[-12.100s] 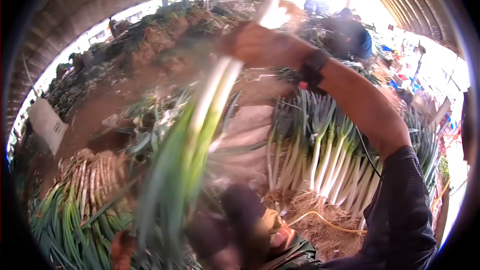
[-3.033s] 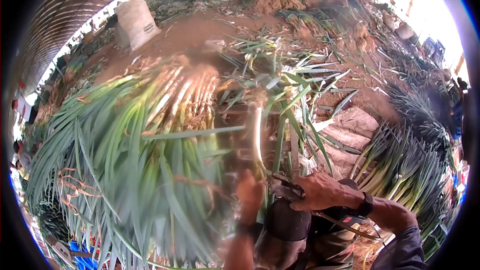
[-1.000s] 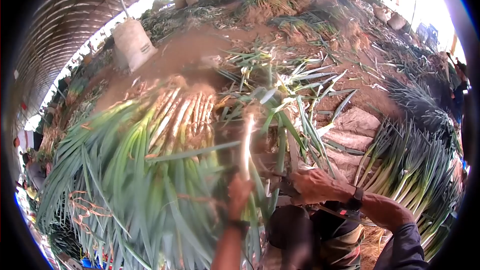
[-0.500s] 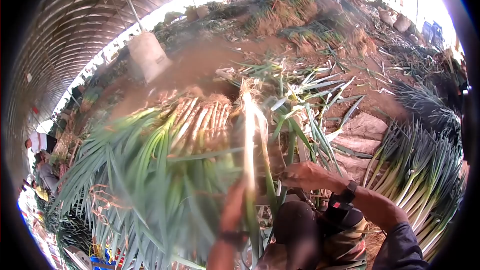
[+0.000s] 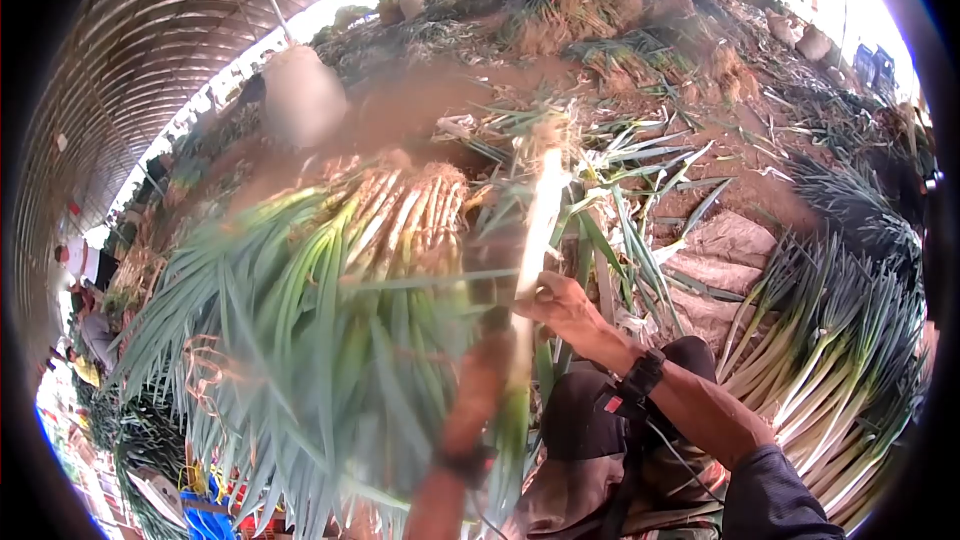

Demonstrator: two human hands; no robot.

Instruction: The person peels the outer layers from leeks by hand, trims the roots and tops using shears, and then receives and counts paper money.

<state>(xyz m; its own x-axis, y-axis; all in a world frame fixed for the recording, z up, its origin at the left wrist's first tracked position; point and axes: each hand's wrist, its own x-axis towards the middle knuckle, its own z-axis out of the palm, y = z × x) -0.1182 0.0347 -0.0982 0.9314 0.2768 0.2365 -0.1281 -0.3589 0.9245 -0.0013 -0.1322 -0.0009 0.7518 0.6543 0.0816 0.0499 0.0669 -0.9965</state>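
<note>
A long green onion stands roughly upright before me, its white shaft and hairy roots pointing away. My left hand, smeared by motion, is wrapped round the lower part where the white turns green. Higher up, the closed fingers of my right hand pinch the shaft from the right side. To the left of the hands lies a big pile of unpeeled green onions, roots outward and leaves toward me. On the right rests a heap of clean, pale-stemmed green onions.
Cut leaves and scraps litter the ground ahead. Brown sacking lies beside the clean heap. A full white sack stands at the back left by a pole. People are at the far left under the arched roof.
The held green onion has shifted right and tilted rightward. My right hand has moved left and up onto its shaft, while the left hand stays round the lower part.
</note>
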